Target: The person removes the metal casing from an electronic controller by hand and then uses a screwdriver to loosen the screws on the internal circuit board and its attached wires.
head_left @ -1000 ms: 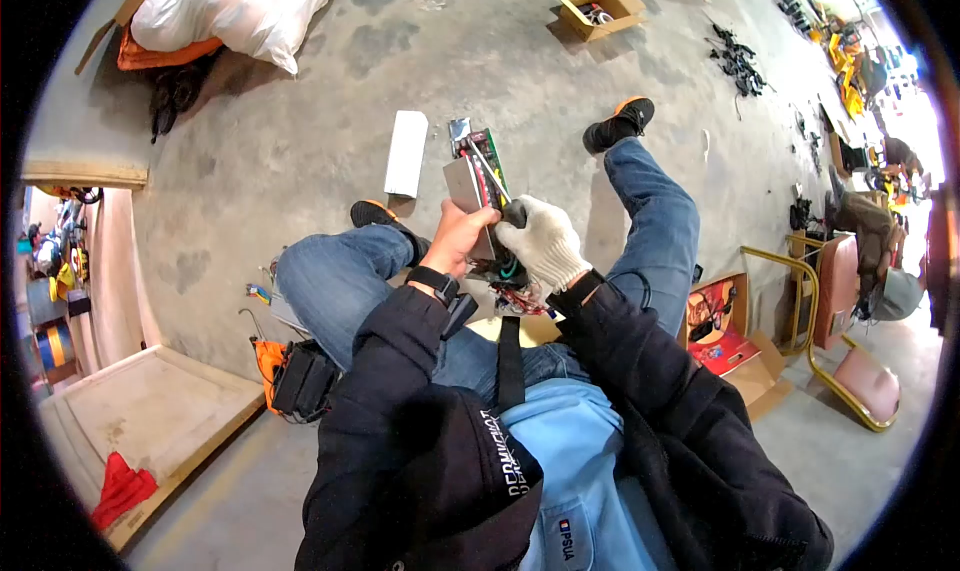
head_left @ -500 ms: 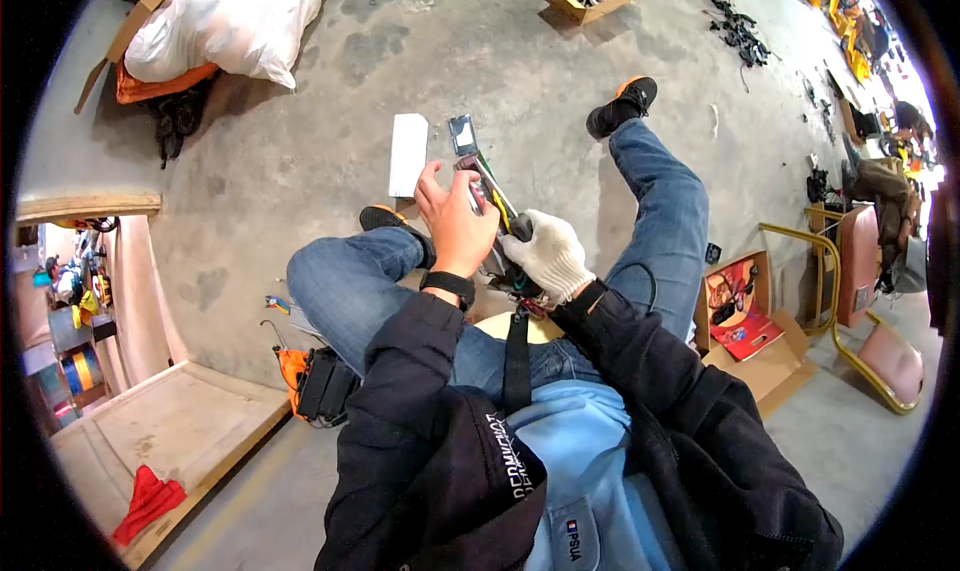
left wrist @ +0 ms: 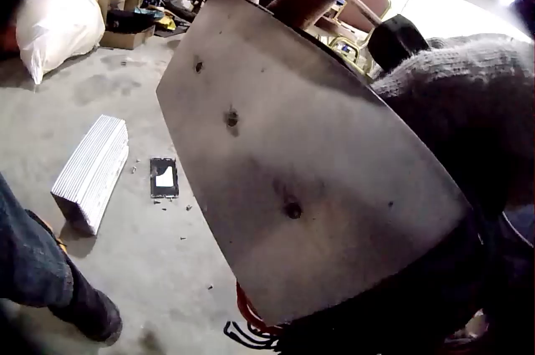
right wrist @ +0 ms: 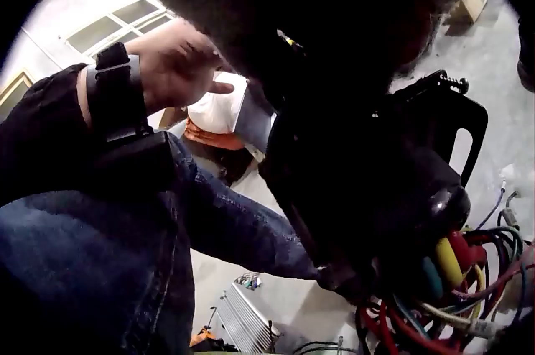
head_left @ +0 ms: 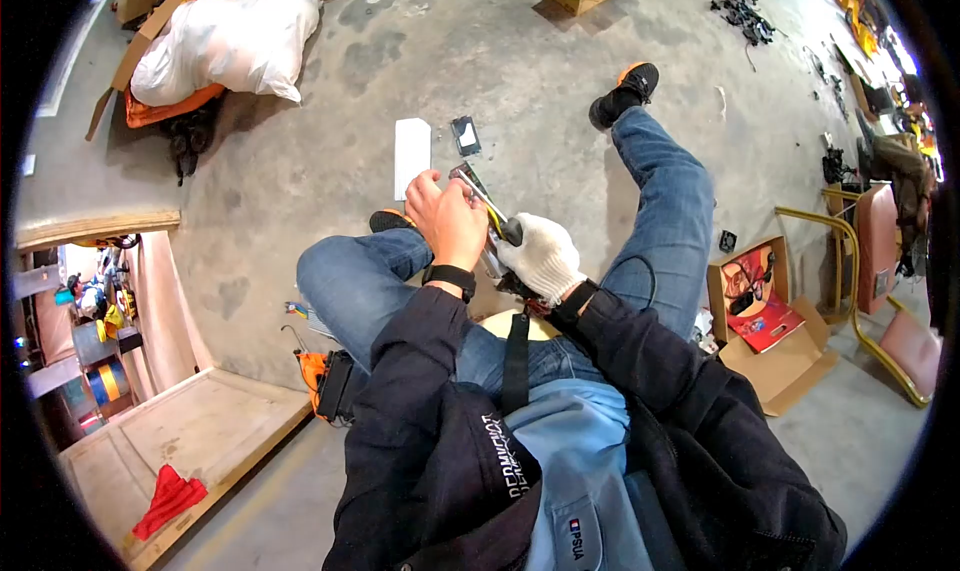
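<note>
An electronic unit with a flat grey metal plate [left wrist: 318, 154] stands tilted between my legs. A strip of green circuit board [head_left: 476, 178] shows at its far end. My bare left hand [head_left: 450, 221] grips the unit near that end, fingers over the plate's upper edge in the left wrist view. My right hand [head_left: 543, 258], in a white knit glove, holds a screwdriver by its black handle [left wrist: 398, 40]. Its long metal shaft [head_left: 482, 193] runs along the board toward my left fingers; the tip is hidden. Coloured wires [right wrist: 451, 296] hang from the unit's near end.
A white ribbed block [head_left: 412, 156] and a small black rectangular part [head_left: 465, 135] lie on the concrete floor ahead, with small loose bits nearby. An open cardboard box [head_left: 770, 321] stands at right, a wooden board [head_left: 230, 421] at left. A white sack [head_left: 230, 46] sits far left.
My left hand has slid forward along the unit from its near part to its far end. The gloved hand keeps its hold on the screwdriver. The head view has shifted slightly.
</note>
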Motion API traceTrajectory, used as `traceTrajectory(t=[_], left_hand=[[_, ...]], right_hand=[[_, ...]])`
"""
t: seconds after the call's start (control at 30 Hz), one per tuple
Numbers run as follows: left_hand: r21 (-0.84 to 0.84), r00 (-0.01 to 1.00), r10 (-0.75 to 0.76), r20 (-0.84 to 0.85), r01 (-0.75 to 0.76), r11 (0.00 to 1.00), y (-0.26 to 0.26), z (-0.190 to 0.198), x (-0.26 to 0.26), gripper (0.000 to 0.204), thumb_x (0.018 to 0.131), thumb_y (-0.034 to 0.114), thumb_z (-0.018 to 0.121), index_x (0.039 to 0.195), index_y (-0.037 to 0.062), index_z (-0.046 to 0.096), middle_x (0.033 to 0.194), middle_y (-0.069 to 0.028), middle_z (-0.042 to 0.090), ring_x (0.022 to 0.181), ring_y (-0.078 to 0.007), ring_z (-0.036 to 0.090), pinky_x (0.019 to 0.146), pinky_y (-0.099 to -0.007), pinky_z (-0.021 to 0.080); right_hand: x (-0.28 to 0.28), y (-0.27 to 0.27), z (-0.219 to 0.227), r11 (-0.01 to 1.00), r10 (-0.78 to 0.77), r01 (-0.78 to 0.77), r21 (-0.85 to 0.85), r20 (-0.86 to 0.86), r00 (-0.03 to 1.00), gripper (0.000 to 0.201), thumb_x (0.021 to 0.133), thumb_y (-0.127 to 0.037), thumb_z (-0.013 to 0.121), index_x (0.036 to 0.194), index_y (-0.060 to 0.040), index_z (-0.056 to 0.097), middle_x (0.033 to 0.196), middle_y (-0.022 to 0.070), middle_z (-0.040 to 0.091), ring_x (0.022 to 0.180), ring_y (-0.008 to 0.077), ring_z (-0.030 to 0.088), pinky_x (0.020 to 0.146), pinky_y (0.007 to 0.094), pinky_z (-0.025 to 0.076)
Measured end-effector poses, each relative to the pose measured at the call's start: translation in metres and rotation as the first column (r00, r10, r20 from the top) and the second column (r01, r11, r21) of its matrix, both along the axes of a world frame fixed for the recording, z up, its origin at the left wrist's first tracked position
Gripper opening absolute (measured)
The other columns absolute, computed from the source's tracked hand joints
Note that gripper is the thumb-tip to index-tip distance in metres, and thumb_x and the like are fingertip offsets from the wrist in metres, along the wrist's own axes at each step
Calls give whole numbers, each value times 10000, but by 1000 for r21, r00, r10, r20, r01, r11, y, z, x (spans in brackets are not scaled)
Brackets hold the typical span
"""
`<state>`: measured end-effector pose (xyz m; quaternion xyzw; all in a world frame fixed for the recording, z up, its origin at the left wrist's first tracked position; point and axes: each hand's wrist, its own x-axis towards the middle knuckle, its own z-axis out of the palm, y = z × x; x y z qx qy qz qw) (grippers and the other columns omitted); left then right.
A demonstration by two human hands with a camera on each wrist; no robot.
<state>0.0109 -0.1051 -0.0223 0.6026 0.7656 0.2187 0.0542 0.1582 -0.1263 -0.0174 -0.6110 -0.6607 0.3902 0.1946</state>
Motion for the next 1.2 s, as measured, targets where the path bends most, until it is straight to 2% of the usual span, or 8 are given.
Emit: traceTrajectory(t=[0.17, 0.27, 0.47, 0.57, 0.7, 1.1, 1.2], left_hand=[[36, 999, 6, -45, -5, 999, 3, -3, 1, 117, 693, 143, 734, 793, 86, 720, 1173, -146, 534, 1196, -374, 448, 1040, -499, 329], [15, 996, -10, -90, 11, 1000, 3, 3, 4, 152, 691, 114, 775, 815, 38, 732, 1169, -159, 555, 1165, -374, 468, 977, -489, 374], [17, 993, -30, -112, 32, 999, 2, 3, 4, 162, 684, 120, 779, 811, 31, 732, 1158, -160, 560, 1153, -374, 478, 971, -485, 380], [56, 992, -58, -110, 65, 996, 2, -8, 0, 153, 706, 156, 716, 814, 48, 732, 1147, -154, 532, 1143, -368, 461, 989, -491, 356], [75, 992, -56, -112, 65, 995, 1, -2, 4, 148, 700, 119, 768, 795, 15, 722, 1151, -167, 559, 1161, -378, 477, 977, -497, 377], [119, 988, -99, -116, 113, 987, 2, -4, 3, 161, 703, 94, 744, 829, -3, 722, 1166, -162, 563, 1172, -373, 481, 990, -504, 379], [113, 988, -102, -113, 115, 987, 4, -6, 4, 178, 744, 125, 685, 840, -24, 705, 1142, -167, 549, 1171, -374, 472, 1042, -515, 347]], right_hand=[[-1, -1, 3, 1000, 4, -4, 5, 8, 1000, 184, 815, -234, 711, 870, -59, 729, 832, 186, 706, 830, 391, 694, 758, 465, 550], [0, -1, 1, 1000, 5, -5, 3, 12, 1000, 199, 826, -250, 705, 872, -58, 729, 826, 190, 703, 827, 395, 694, 754, 468, 550], [1, -3, -1, 1000, 6, -6, -1, 2, 1000, 212, 840, -262, 704, 877, -55, 727, 830, 196, 701, 829, 399, 692, 749, 469, 547], [0, -4, -4, 1000, 11, -11, 10, 3, 1000, 216, 840, -266, 715, 877, -53, 724, 832, 197, 699, 826, 400, 689, 744, 471, 544], [1, -3, -7, 999, 8, -8, 35, -4, 1000, 222, 839, -270, 728, 868, -50, 716, 827, 194, 698, 820, 400, 687, 738, 472, 542], [1, -1, 3, 999, 16, -16, -29, 10, 1000, 252, 832, -302, 734, 883, -55, 725, 839, 192, 704, 830, 395, 695, 738, 469, 547], [2, -1, 2, 999, 23, -22, -26, 21, 1000, 245, 832, -296, 731, 878, -55, 724, 838, 191, 705, 827, 396, 694, 739, 470, 547]])
